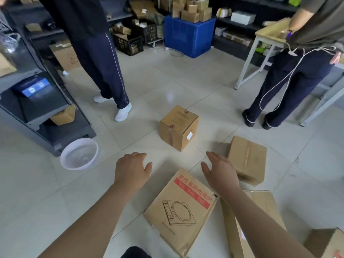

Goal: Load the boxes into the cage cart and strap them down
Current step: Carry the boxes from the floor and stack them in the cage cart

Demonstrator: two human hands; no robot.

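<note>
— Where do we stand? Our left hand (130, 170) and right hand (219, 174) both hover over the floor (167, 86) with fingers loose and spread, holding nothing.

— Then we start with the biggest, the flat printed box (180, 207) lying right below us between our forearms. With a cooktop drawn on its lid, we judge it heavy for its thickness and fragile. We take it by two opposite long edges and keep it level.

— And the long box (260, 211) under our right forearm?

— It lies just beside the flat one, partly hidden. Its top looks slightly buckled, so we expect soft walls and lift it from underneath, not by the flaps.

— Next is the taped box (247, 161), beyond our right hand.

— The cardboard is plain and the seam is taped. It is probably moderate in weight, so a palm on each short end should do.

— The cube box (177, 127) comes last. It stands alone further out, with a small label on its side.

— It is compact and stiff-looking, and two hands on opposite faces will hold it. We would not trust the strip hanging down its side as a handle.

— And the cage cart?

— We cannot pick it out here, and no straps show either.
</note>
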